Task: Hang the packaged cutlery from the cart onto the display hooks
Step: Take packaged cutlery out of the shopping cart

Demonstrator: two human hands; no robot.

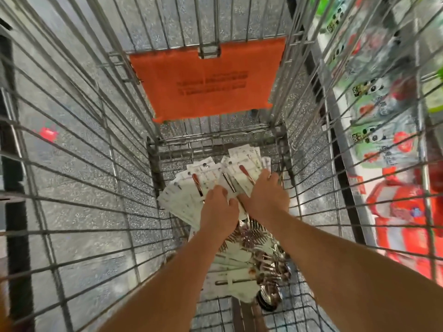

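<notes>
I look straight down into a wire shopping cart (100,144). At its bottom lies a fanned heap of packaged cutlery (182,195), white cards with metal pieces fixed to them. My left hand (219,209) grips a bunch of these cards from above, fingers curled round their near edge. Beside it, my right hand (266,195) grips another bunch of cards (242,164), fingers curled over their right side. More cutlery packs (254,267) with shiny fork and spoon ends lie below my forearms. No display hooks are in view.
The cart's orange child-seat flap (206,80) hangs at the far end. Wire walls close in on both sides. To the right, outside the cart, a shelf (388,121) holds colourful packaged goods. Speckled grey floor shows through the wires on the left.
</notes>
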